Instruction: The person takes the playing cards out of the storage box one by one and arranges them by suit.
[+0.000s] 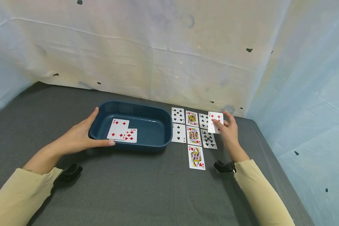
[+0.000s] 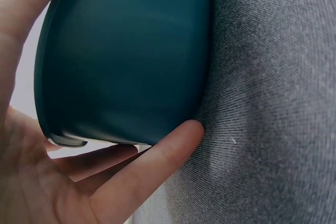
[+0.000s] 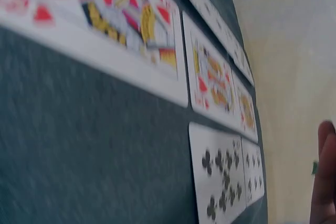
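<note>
My left hand [image 1: 82, 135] grips the left end of a dark blue tray [image 1: 147, 145], thumb along the front wall and fingers around the far-left corner. Inside the tray, a four of diamonds [image 1: 118, 128] partly covers another diamonds playing card [image 1: 132, 135]. Over at the right, my right hand [image 1: 228, 131] pinches a diamonds playing card [image 1: 217, 121] between thumb and fingers. This card overlaps, in the head view, a clubs card [image 1: 203, 118] and the top of a second clubs card [image 1: 208, 141]. Only a fingertip of the right hand shows in the right wrist view.
Beside the tray lie face-up cards in columns: a seven of spades [image 1: 178, 115] above another spade [image 1: 179, 133], then a hearts face card [image 1: 191, 118], a king of hearts [image 1: 193, 135] and a queen of hearts [image 1: 196, 157]. Hanging cloth [image 1: 147, 62] borders the grey table [image 1: 130, 188].
</note>
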`<action>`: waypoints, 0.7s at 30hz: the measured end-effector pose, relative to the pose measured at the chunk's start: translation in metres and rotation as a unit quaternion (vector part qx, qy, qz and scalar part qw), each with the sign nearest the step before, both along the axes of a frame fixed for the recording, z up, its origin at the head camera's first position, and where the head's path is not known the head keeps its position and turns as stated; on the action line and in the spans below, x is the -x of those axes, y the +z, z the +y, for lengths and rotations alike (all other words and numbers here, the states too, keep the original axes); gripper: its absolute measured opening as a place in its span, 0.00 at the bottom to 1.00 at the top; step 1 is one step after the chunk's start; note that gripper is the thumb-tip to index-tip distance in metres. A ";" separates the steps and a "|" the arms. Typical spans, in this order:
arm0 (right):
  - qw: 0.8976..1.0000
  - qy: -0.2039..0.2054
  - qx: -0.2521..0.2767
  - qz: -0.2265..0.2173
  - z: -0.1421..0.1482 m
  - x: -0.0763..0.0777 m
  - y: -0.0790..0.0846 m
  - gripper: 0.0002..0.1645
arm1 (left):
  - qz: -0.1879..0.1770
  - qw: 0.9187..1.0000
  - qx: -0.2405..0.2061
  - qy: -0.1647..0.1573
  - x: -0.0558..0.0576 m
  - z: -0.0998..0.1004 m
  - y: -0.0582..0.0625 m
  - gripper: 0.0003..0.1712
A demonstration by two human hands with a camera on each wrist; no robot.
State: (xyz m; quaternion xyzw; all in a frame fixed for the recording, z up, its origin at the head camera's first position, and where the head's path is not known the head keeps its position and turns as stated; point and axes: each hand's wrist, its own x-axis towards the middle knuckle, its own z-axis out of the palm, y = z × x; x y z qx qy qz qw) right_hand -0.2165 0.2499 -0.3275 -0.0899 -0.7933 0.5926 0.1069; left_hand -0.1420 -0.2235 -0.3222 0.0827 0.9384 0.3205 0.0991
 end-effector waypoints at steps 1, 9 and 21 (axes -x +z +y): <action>1.000 0.003 -0.009 -0.005 0.003 0.001 -0.001 0.37 | -0.001 1.000 -0.001 0.001 0.000 0.000 0.000 0.77; 0.995 0.015 -0.081 -0.061 0.021 0.013 -0.008 0.38 | 0.003 1.000 -0.002 0.003 -0.001 0.000 0.002 0.78; 0.974 0.063 -0.163 -0.143 0.041 0.035 -0.015 0.39 | 0.001 1.000 0.002 0.003 -0.002 0.002 0.003 0.77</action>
